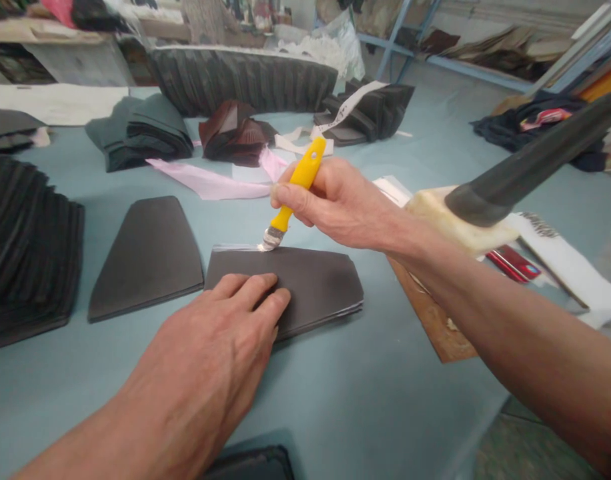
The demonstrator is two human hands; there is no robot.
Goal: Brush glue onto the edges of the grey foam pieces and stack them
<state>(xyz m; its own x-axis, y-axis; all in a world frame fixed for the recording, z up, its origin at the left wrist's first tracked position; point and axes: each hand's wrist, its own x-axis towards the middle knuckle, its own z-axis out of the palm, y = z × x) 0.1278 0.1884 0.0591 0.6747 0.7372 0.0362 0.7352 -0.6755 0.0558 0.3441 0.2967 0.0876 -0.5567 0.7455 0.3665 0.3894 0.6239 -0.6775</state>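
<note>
My right hand (330, 200) pinches a yellow-handled brush (301, 175), its bristles coated in something white. The bristle tip touches the far edge of a small stack of dark brown flat pieces (315, 280), where a pale wet-looking strip runs along the left part of that edge. Lying on top of this stack, my left hand (225, 340) has its fingers stretched out and holds nothing. To its left is another dark, tapered stack (150, 257), apart from the first.
A tall pile of dark pieces (30, 247) stands at far left. Behind are a green-grey bundle (140, 130), maroon pieces (235, 133), pink cloth (205, 180) and a long dark row (240, 80). At right, a black tube (535, 160) rises from a pale block (435, 213) near a brown board (435, 327).
</note>
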